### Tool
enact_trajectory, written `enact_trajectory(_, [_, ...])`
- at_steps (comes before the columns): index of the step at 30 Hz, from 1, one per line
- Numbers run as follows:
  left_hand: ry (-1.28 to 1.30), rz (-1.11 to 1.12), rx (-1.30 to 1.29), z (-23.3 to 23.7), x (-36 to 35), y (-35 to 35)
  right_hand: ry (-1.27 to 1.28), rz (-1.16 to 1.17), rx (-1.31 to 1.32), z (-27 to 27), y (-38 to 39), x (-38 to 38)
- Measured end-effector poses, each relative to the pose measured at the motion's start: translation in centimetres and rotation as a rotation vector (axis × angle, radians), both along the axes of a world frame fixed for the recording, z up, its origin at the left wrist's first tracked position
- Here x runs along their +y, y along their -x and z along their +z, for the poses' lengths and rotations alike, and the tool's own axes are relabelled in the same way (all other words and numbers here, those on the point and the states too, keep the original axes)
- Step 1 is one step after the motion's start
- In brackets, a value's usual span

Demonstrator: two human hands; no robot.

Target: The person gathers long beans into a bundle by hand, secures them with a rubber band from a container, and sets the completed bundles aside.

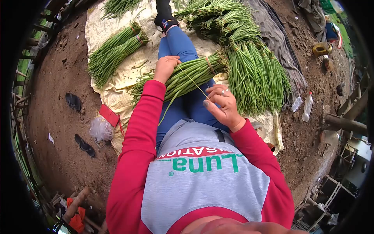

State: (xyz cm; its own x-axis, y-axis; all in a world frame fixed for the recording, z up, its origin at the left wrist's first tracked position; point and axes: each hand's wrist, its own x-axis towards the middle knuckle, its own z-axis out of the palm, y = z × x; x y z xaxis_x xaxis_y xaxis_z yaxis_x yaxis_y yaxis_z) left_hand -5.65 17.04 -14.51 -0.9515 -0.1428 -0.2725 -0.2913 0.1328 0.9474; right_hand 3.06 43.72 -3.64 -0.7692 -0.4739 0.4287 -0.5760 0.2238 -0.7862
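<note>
A bundle of long green beans [187, 80] lies across my thighs, with a band [210, 65] around it near its right end. A thin yellowish rubber band [193, 81] stretches taut over the bundle between my two hands. My left hand [166, 68] is closed at its upper end, resting against the far side of the beans. On the near side, my right hand [223, 104], with a ring on one finger, pinches the lower end between thumb and fingers. The left fingertips are partly hidden.
Two tied bean bundles [117, 54] lie at left on the pale sheet [134, 72]. A large pile of long beans [255, 76] is at right. A red wallet-like item [109, 115], a plastic bag [101, 128], sandals [84, 145] and a plastic bottle [307, 107] lie around the sheet.
</note>
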Motion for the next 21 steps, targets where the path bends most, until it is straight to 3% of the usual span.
enact_trajectory(1, [-0.037,0.040,0.050,0.3,0.1,0.3,0.073,0.164,-0.171,0.9,-1.1,-1.6])
enact_trajectory(2, [-0.041,-0.033,0.063,-0.5,0.0,0.5,-0.026,0.254,-0.453,1.1,-1.9,-2.5])
enact_trajectory(3, [-0.050,-0.028,0.074,0.3,0.1,0.6,-0.039,0.243,-0.771,0.4,-2.5,-4.1])
enact_trajectory(5, [-0.344,-0.099,0.115,2.5,-0.4,0.1,-0.391,0.237,-1.018,0.8,-0.5,-5.2])
enact_trajectory(6, [-0.417,-0.180,0.049,4.1,-1.5,-0.5,-0.228,0.287,-1.081,0.9,0.3,-5.5])
enact_trajectory(7, [-0.415,-0.170,0.055,4.9,-1.7,-1.6,0.026,0.386,-1.027,1.3,1.3,-5.6])
enact_trajectory(9, [-0.496,-0.431,0.181,7.0,-1.4,-4.2,0.145,0.453,-0.476,4.5,3.4,-7.8])
enact_trajectory(10, [-0.467,-0.559,0.189,8.6,-1.0,-5.2,-0.082,0.369,-0.078,7.2,4.6,-8.6])
enact_trajectory(11, [-0.279,-0.584,0.205,6.7,-0.6,-5.4,-0.152,0.343,-0.011,9.5,5.3,-9.5])
enact_trajectory(12, [-0.092,-0.610,0.217,4.8,-0.2,-5.7,-0.035,0.379,0.085,10.3,6.3,-10.7])
enact_trajectory(14, [-0.133,-0.635,0.177,5.6,1.2,-6.7,0.059,0.354,0.411,12.8,7.9,-13.1])
enact_trajectory(15, [0.056,-0.574,0.328,7.5,2.1,-6.9,0.112,0.347,0.532,13.8,8.1,-13.8])
enact_trajectory(16, [0.241,-0.505,0.473,8.5,2.7,-7.1,0.110,0.351,0.532,14.2,7.9,-13.6])
enact_trajectory(17, [0.237,-0.500,0.474,8.2,3.1,-7.0,0.082,0.290,0.490,14.6,7.5,-12.9])
enact_trajectory(18, [0.539,-0.418,0.598,7.2,3.6,-6.9,0.101,0.218,0.509,14.9,7.0,-11.9])
enact_trajectory(20, [0.591,-0.237,0.652,5.5,3.6,-6.3,0.187,0.062,0.601,15.2,6.4,-9.8])
enact_trajectory(21, [0.614,-0.145,0.674,4.7,3.7,-6.0,0.312,0.040,0.515,13.3,6.6,-7.8])
